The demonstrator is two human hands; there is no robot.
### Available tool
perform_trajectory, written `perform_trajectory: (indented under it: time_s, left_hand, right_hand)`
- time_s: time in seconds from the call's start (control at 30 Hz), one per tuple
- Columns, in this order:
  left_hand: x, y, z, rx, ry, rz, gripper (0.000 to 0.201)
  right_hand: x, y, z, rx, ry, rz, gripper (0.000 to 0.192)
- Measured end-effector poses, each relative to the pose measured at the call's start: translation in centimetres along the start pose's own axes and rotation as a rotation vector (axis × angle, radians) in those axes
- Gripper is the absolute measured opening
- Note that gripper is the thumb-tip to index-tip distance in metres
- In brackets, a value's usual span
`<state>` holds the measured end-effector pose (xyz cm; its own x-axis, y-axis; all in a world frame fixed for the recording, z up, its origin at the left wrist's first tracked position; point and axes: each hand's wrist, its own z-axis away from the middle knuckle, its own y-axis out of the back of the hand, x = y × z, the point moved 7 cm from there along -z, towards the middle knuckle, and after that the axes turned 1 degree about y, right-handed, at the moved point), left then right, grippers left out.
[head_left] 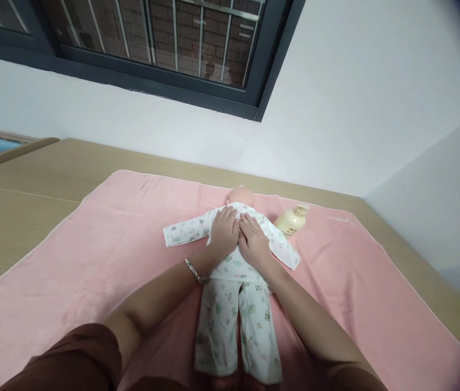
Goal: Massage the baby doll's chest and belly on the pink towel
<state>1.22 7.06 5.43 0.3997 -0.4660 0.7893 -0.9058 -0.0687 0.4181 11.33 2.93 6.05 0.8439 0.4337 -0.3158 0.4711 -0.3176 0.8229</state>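
Observation:
A baby doll (241, 196) in white printed pyjamas (233, 315) lies face down on a pink blanket (103, 244), head away from me. My left hand (224, 232) rests flat on the doll's upper back, fingers together. My right hand (253, 239) lies flat beside it on the same back, touching the left hand. Both palms press on the cloth and hold nothing. A metal bangle (193, 270) circles my left wrist. The doll's sleeves spread out to both sides.
A cream pump bottle (292, 220) lies on the blanket just right of the doll's head. The blanket covers a tan wooden surface (30, 190) against a white wall. A dark-framed barred window (164, 49) is above. A wooden rail (5, 149) shows at far left.

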Motion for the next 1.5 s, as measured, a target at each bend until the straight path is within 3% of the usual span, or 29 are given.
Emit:
perform_trajectory:
  time_s: [0.07, 0.17, 0.23, 0.37, 0.53, 0.67, 0.83, 0.93, 1.07, 1.27, 1.5]
  left_hand:
    - [0.2, -0.5, -0.1, -0.029, -0.082, -0.160, 0.041]
    - [0.6, -0.9, -0.1, -0.036, -0.206, -0.346, 0.042]
    - [0.8, -1.0, -0.1, -0.029, -0.247, -0.400, 0.041]
    - [0.4, -0.7, -0.7, -0.027, -0.228, -0.465, 0.040]
    - [-0.5, -0.8, -1.6, -0.128, -0.281, -0.539, 0.051]
    - [0.0, -0.9, -1.4, -0.114, -0.313, -0.569, 0.044]
    - [1.6, -0.6, -0.1, 0.057, -0.303, -0.591, 0.035]
    - [1.9, -0.6, 0.3, 0.095, -0.295, -0.582, 0.032]
    - [1.1, -0.7, -0.4, 0.043, -0.282, -0.590, 0.036]
    - [-0.4, -1.1, -1.5, -0.106, -0.261, -0.601, 0.045]
    - [-0.7, -1.2, -1.4, -0.102, -0.255, -0.580, 0.046]
  right_hand:
    - [1.7, 0.0, -1.2, -0.016, -0.029, -0.070, 0.046]
    - [4.9, 0.2, -2.7, 0.019, -0.215, -0.081, 0.048]
    - [5.7, 0.4, -2.9, 0.037, -0.287, -0.037, 0.047]
    - [3.6, 0.5, -2.0, 0.035, -0.272, 0.120, 0.046]
    - [0.0, 0.7, -0.7, 0.020, -0.241, 0.321, 0.045]
    - [1.1, 0.7, -1.4, -0.026, -0.269, 0.271, 0.043]
    - [4.3, 0.2, -2.4, -0.093, -0.277, 0.089, 0.049]
    - [4.6, 0.0, -2.3, -0.119, -0.287, 0.078, 0.051]
    - [3.4, 0.1, -2.2, -0.131, -0.259, 0.119, 0.050]
    - [1.2, 1.0, -1.7, -0.046, -0.271, 0.201, 0.040]
    - [0.9, 1.7, -1.2, -0.041, -0.358, 0.204, 0.036]
